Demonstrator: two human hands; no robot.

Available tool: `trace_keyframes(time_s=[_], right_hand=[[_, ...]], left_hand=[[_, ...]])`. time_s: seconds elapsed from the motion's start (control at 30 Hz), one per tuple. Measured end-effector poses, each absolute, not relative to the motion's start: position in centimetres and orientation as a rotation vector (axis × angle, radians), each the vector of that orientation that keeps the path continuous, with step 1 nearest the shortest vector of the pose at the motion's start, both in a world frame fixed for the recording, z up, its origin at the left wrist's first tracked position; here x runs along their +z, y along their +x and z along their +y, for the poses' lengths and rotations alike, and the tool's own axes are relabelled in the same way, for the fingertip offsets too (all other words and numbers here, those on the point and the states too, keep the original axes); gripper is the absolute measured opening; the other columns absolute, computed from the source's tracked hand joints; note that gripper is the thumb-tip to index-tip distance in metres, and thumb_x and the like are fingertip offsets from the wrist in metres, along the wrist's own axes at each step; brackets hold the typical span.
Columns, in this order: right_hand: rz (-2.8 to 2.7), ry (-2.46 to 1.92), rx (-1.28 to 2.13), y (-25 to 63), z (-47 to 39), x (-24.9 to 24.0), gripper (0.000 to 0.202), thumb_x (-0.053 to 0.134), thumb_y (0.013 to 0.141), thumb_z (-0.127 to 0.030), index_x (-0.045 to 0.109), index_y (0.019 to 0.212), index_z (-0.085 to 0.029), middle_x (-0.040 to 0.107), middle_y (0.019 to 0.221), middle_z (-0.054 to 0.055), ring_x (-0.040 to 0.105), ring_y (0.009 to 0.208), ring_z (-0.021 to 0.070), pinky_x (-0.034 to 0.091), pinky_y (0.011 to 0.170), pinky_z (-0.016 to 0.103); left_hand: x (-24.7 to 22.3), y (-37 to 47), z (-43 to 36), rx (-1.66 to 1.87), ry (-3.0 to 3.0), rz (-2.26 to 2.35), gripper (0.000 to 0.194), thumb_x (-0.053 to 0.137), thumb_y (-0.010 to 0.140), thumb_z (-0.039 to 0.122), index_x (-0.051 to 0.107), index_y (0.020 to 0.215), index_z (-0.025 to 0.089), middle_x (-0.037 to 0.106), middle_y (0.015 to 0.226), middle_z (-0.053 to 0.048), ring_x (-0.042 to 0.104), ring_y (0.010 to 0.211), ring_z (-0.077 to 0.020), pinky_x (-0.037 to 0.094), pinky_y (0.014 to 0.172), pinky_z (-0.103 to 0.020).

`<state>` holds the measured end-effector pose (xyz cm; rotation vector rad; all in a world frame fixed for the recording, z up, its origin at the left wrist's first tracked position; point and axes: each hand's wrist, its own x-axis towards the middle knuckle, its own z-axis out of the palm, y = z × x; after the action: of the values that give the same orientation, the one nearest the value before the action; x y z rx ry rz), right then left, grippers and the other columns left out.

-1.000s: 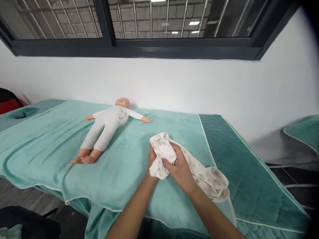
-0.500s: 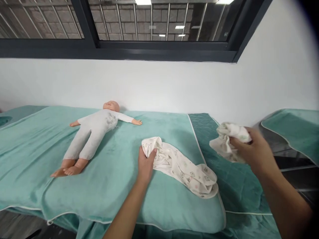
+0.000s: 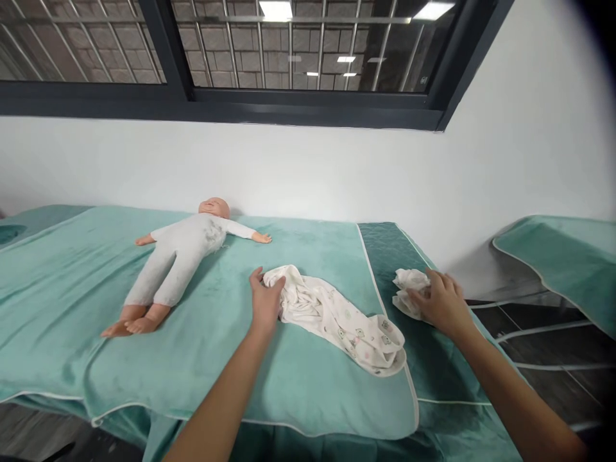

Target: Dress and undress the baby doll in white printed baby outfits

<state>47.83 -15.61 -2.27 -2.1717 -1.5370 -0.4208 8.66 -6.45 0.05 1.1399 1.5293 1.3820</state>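
Note:
A white printed baby garment (image 3: 346, 324) lies bunched and stretched out on the light green blanket (image 3: 216, 378). At its upper left end is my left hand (image 3: 265, 298), with the cloth edge between thumb and fingers. On the darker green cover (image 3: 447, 366) to the right, my right hand (image 3: 443, 300) has its fingers round a small crumpled white cloth (image 3: 409, 289). A baby doll (image 3: 180, 253) in a white suit lies on its back at the left, its head toward the wall, touched by neither hand.
Behind the bed rises a white wall (image 3: 308, 170) under a dark-framed window (image 3: 308, 106) with bars outside. At the right stands a metal frame (image 3: 548, 330) with another green cover (image 3: 572, 256) above it.
My right hand has come down and inward with the crumpled cloth, which was held in the air before. My left hand's fingers have spread slightly at the garment's end. The view has shifted slightly.

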Motion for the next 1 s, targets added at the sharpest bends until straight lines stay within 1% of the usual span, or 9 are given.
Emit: trace_keyframes(time_s=[0.1,0.17,0.27,0.37,0.47,0.57,0.63,0.8,1.0], right_hand=[[-1.595,-2.02,-0.485,45.6,-15.1,0.1,0.063,0.054,0.086,-0.051,0.046,0.137,-0.014,0.046,0.144,0.018,0.032,0.139,0.0382,0.031,0.111,0.055],[-1.665,-1.92,-0.396,42.5,-14.8,1.8,0.057,0.051,0.09,-0.046,0.047,0.136,-0.013,0.048,0.142,0.018,0.035,0.138,0.036,0.031,0.112,0.054],[-1.864,-1.74,-0.033,36.3,-14.5,3.7,0.051,0.05,0.092,-0.042,0.047,0.136,-0.016,0.053,0.138,0.015,0.044,0.131,0.0304,0.037,0.109,0.046],[-1.967,-1.583,0.321,30.8,-14.2,5.2,0.044,0.05,0.093,-0.04,0.049,0.132,-0.022,0.057,0.134,0.01,0.052,0.124,0.0251,0.042,0.102,0.039],[-1.993,-1.496,0.516,27.8,-13.5,7.5,0.026,0.049,0.093,-0.037,0.058,0.114,-0.025,0.067,0.11,0.003,0.062,0.1,0.0204,0.046,0.086,0.033],[-1.934,-1.475,0.414,26.8,-12.9,11.0,0.013,0.047,0.09,-0.03,0.059,0.093,-0.024,0.064,0.084,-0.001,0.06,0.08,0.0169,0.042,0.072,0.028],[-1.873,-1.479,0.267,26.6,-12.8,13.5,0.009,0.048,0.087,-0.026,0.057,0.088,-0.023,0.061,0.077,-0.002,0.056,0.072,0.016,0.037,0.066,0.026],[-1.713,-1.472,0.05,27.0,-12.6,18.1,0.018,0.044,0.077,-0.015,0.058,0.086,-0.023,0.062,0.077,-0.001,0.051,0.067,0.0156,0.031,0.06,0.027],[-1.685,-1.54,0.069,29.7,-12.1,17.8,0.022,0.041,0.075,-0.013,0.061,0.079,-0.022,0.064,0.073,-0.002,0.053,0.067,0.0158,0.034,0.062,0.027]], left_hand=[[1.9,7.9,-4.0,1.128,1.412,1.613,0.061,0.07,0.075,0.041,0.05,0.127,0.02,0.056,0.132,-0.012,0.059,0.114,-0.0238,0.047,0.095,-0.034],[3.3,7.9,-2.9,0.863,1.662,1.593,0.053,0.07,0.073,0.04,0.056,0.12,0.018,0.063,0.122,-0.011,0.062,0.107,-0.0252,0.048,0.089,-0.034],[5.8,8.4,-2.8,0.586,1.955,1.45,0.028,0.065,0.073,0.032,0.065,0.099,0.019,0.07,0.098,-0.006,0.065,0.091,-0.0239,0.048,0.081,-0.033],[9.3,9.2,-4.5,0.729,2.08,1.228,0.014,0.057,0.08,0.029,0.065,0.087,0.02,0.07,0.092,-0.001,0.063,0.088,-0.0199,0.046,0.079,-0.03],[13.7,9.4,-6.9,0.935,2.135,0.975,0.015,0.052,0.084,0.028,0.063,0.09,0.02,0.069,0.094,0.0,0.062,0.089,-0.0174,0.046,0.078,-0.028],[17.8,9.0,-8.8,1.073,2.158,0.89,0.015,0.051,0.087,0.028,0.062,0.093,0.021,0.068,0.093,0.001,0.061,0.084,-0.0152,0.046,0.075,-0.026],[19.8,8.5,-9.5,1.199,2.188,0.928,0.015,0.051,0.088,0.03,0.061,0.095,0.02,0.068,0.093,0.001,0.061,0.086,-0.0152,0.046,0.076,-0.025],[22.2,6.6,-9.9,1.267,2.616,1.301,0.017,0.048,0.09,0.026,0.063,0.095,0.022,0.067,0.093,-0.001,0.061,0.086,-0.0184,0.043,0.077,-0.029],[21.3,3.3,-9.5,1.007,2.789,1.727,0.025,0.045,0.089,0.026,0.065,0.105,0.025,0.067,0.102,-0.005,0.063,0.084,-0.023,0.04,0.066,-0.031]])
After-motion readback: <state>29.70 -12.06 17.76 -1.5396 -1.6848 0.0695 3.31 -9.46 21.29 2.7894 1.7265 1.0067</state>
